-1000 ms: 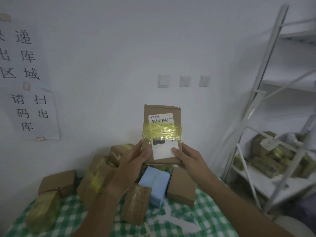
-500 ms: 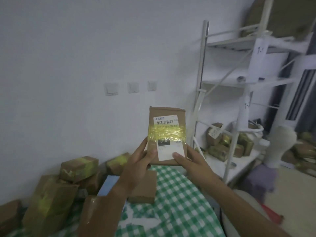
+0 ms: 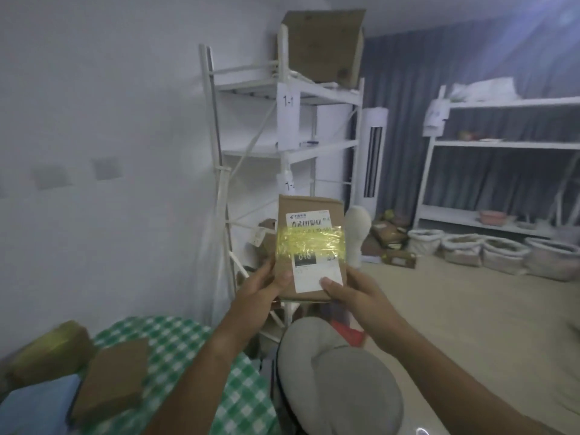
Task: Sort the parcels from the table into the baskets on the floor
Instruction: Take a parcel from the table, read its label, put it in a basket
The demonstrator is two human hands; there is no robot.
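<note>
I hold a brown cardboard parcel (image 3: 309, 233) upright in front of me; it has a white barcode label and a band of yellow tape. My left hand (image 3: 263, 285) grips its lower left edge, thumb on the front. My right hand (image 3: 348, 291) grips the lower right corner, thumb on the label. More brown parcels (image 3: 110, 376) and a blue one (image 3: 34, 406) lie on the green checked table (image 3: 179, 343) at the lower left. Several pale baskets (image 3: 499, 254) stand in a row on the floor at the far right, under a shelf.
A white metal rack (image 3: 290, 146) with a large box (image 3: 323, 45) on top stands against the wall behind the parcel. A grey round seat (image 3: 339, 384) sits below my arms. Loose parcels (image 3: 392, 243) lie on the floor near a white standing unit (image 3: 373, 158). A long white shelf (image 3: 508, 146) lines the curtain.
The view has swung to the right, away from the table and wall towards the rack, floor and baskets. Both hands keep the same hold on the parcel.
</note>
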